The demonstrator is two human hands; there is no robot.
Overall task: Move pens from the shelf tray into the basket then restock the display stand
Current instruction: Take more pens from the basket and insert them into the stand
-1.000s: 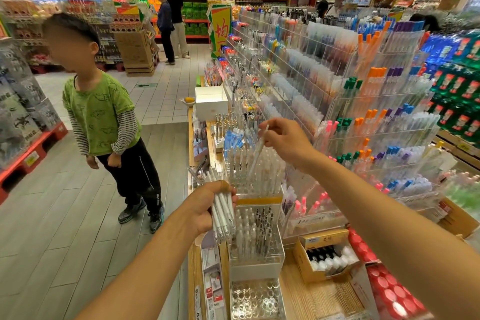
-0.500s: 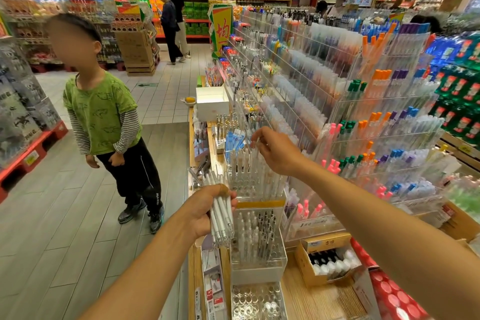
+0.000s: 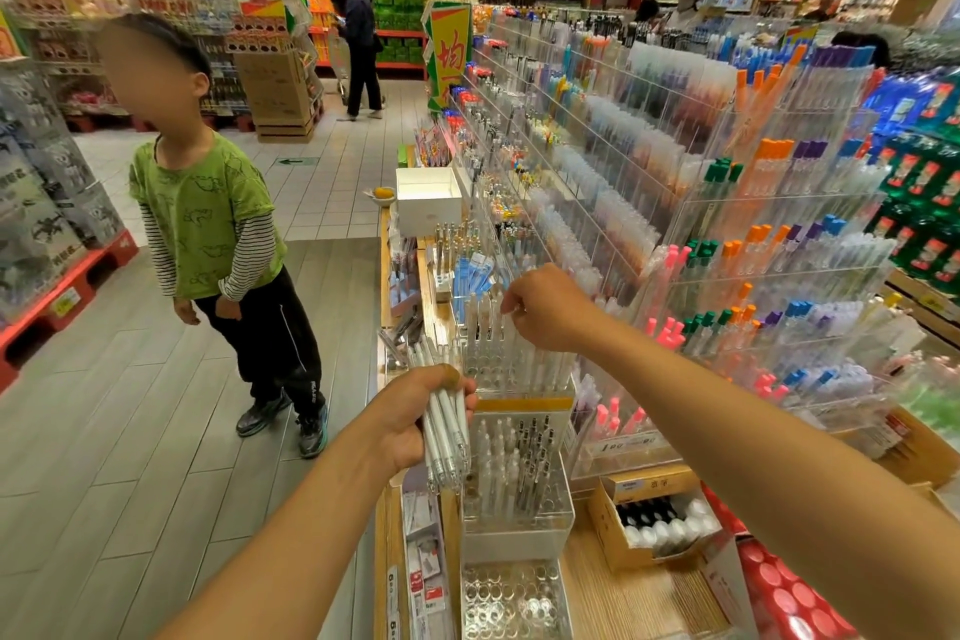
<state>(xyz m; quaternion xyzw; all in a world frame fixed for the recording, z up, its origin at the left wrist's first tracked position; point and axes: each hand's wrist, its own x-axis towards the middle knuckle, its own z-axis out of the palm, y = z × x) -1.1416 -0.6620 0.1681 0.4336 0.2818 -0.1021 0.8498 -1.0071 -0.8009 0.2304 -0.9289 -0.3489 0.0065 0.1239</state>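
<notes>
One bundle of white pens (image 3: 445,424) gripped in left hand (image 3: 415,418), just left of the clear display stand (image 3: 511,437). Right hand (image 3: 550,307) above stand's top tier, fingers curled, pinching one pen top.

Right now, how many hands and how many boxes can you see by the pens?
Hands: 2, the left hand gripping a bunch of pens and the right hand pinching one pen
Boxes: 2, a white box and a cardboard box
Total: 4
</notes>
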